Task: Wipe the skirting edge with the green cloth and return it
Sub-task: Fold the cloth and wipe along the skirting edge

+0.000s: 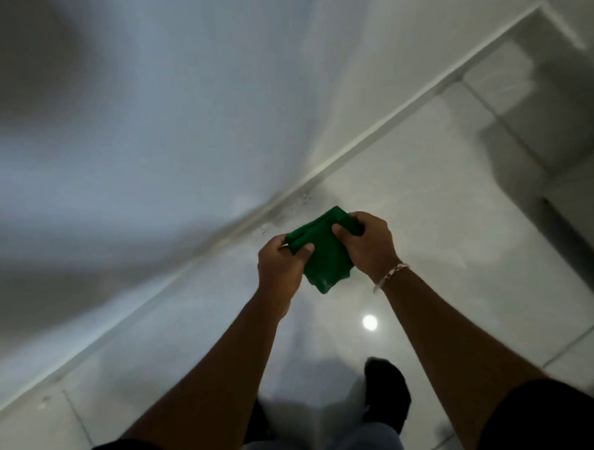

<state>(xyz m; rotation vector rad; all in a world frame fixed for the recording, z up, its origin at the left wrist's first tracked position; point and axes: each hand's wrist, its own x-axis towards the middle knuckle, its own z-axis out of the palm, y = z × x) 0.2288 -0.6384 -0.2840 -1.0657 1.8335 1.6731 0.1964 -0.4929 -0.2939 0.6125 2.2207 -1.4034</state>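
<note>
A folded green cloth (325,253) hangs in the air between both hands, above the floor and just in front of the wall. My left hand (280,268) pinches its left edge between thumb and fingers. My right hand (368,243), with a bracelet on the wrist, grips its upper right part. The white skirting edge (371,134) runs diagonally from lower left to upper right where the wall meets the floor. It looks scuffed and marked just beyond the cloth. The cloth does not touch the skirting.
A white wall (158,99) fills the left half. Glossy pale floor tiles (458,232) lie on the right, with a lamp reflection (369,322). My dark-socked foot (387,392) stands below. A recessed corner and dark edge (561,219) lie far right.
</note>
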